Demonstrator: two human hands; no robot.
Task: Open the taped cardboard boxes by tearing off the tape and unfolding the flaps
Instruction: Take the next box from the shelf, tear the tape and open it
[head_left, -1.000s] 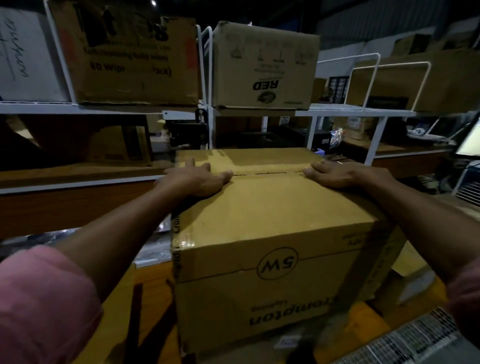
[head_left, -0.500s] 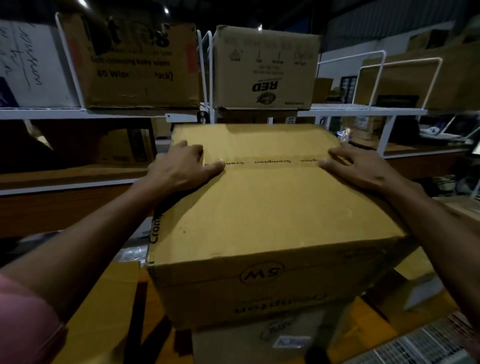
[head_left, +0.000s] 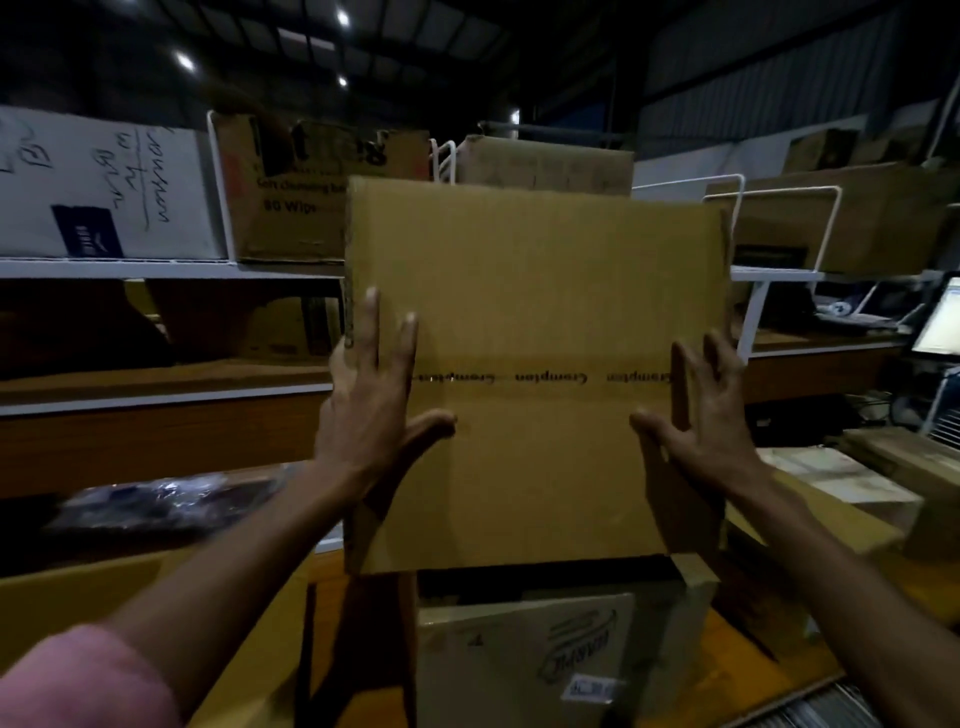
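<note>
At twelve o'clock, straight ahead and raised upright, a taped box (head_left: 540, 291) fills the middle of the view with its sealed face turned toward the camera. The left hand (head_left: 371, 415) lies flat on that face at its nine o'clock edge, fingers straight and spread upward, thumb stretched toward three o'clock; the outermost fingers seem to reach over the box's side edge, though blur makes this hard to confirm. The right hand (head_left: 696, 421) mirrors it at the three o'clock edge, fingers splayed and pointing to twelve, thumb reaching toward nine. Neither hand curls round anything; both press open-palmed against the cardboard. A pink sleeve (head_left: 83, 680) covers the left upper arm at seven o'clock.

A strip of printed tape (head_left: 540, 378) runs level across the face between the two hands, still in place over the flap seam, so the flaps are closed and nothing inside shows.

Below, at six o'clock, a second box (head_left: 524, 660) sits closed with a white label (head_left: 592, 688) on its near side; the raised box's lower edge stands just above it. Behind, at ten and eleven o'clock, a white shelf (head_left: 156, 268) carries a white box (head_left: 98, 187) with handwriting and a brown box (head_left: 291, 187), both closed. At two o'clock more closed cartons (head_left: 852, 223) rest on another shelf, and a lit screen (head_left: 940, 322) glows at three o'clock.
</note>
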